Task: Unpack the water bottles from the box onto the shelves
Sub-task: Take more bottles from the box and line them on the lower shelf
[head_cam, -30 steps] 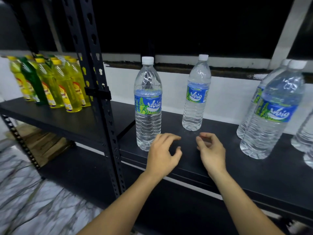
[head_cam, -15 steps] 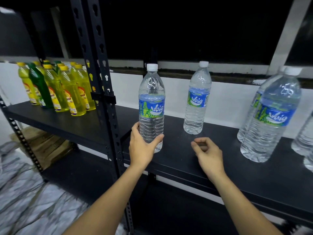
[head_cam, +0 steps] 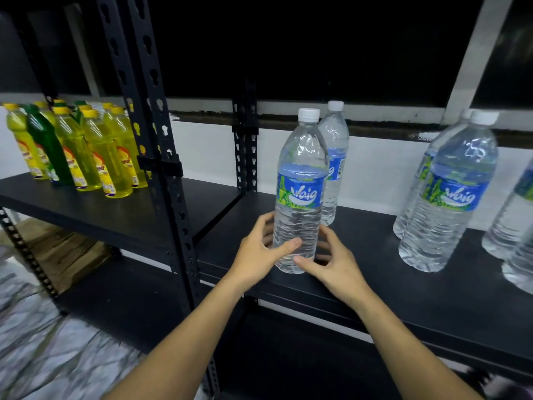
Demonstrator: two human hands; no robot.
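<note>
Head: right hand (head_cam: 331,264) newly on bottle (head_cam: 300,194)

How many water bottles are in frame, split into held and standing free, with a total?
Held water bottle, in left hand and right hand: 1
Free-standing water bottles on the shelf: 5, two cut off at right
Total: 6

The single head view looks forward and down from close in front of the shelf (head_cam: 375,255), just above its board, facing the wall (head_cam: 375,171) behind it.
</note>
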